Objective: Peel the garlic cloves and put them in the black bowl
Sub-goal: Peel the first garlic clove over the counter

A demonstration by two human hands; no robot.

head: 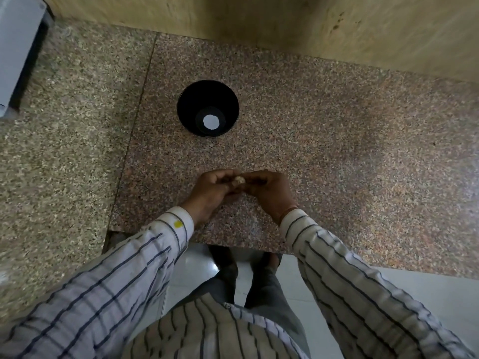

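The small, pale garlic clove [239,180] sits pinched between the curled fingertips of the left hand [212,189] and the right hand [269,190], which meet just above the speckled pink granite surface [337,151]. It is too small and too covered to tell its long axis or which way its tip points. The round, glossy black bowl [191,99] stands upright, well apart, straight ahead and slightly to the left, so the left hand is likely nearer for the drop.
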